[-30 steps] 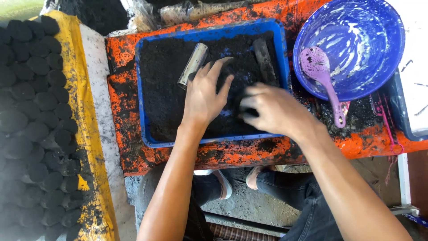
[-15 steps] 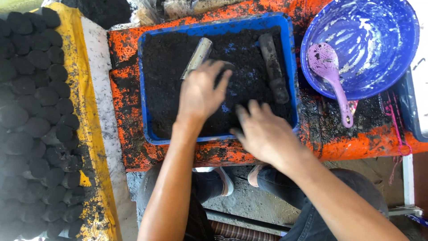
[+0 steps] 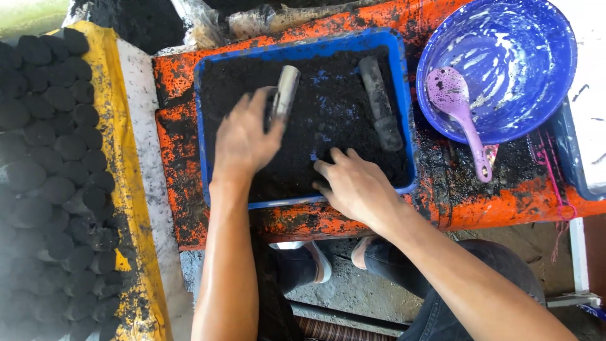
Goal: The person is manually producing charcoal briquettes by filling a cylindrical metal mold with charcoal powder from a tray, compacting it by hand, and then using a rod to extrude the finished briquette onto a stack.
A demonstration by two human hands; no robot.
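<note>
Blue tray (image 3: 404, 113) sits at upper centre of the frame on an orange-painted worktop (image 3: 505, 208), filled with black powder (image 3: 328, 120). Left hand (image 3: 243, 139), centre-left, is inside the tray with fingers curled around the lower end of a short metal tube (image 3: 284, 95); the tube tilts up and to the right out of the grip. Right hand (image 3: 356, 186), lower centre, lies palm down at the tray's near edge, fingers spread and pressed into the powder, gripping nothing. A dark, powder-coated rod (image 3: 382, 110) lies in the tray's right half, apart from both hands. Upper right: blue bowl (image 3: 536, 82) streaked with white, a purple spoon (image 3: 457, 107) resting in it with the handle over the rim. Left edge: rows of black briquettes (image 3: 50, 139) on a yellow sheet (image 3: 120, 145).
</note>
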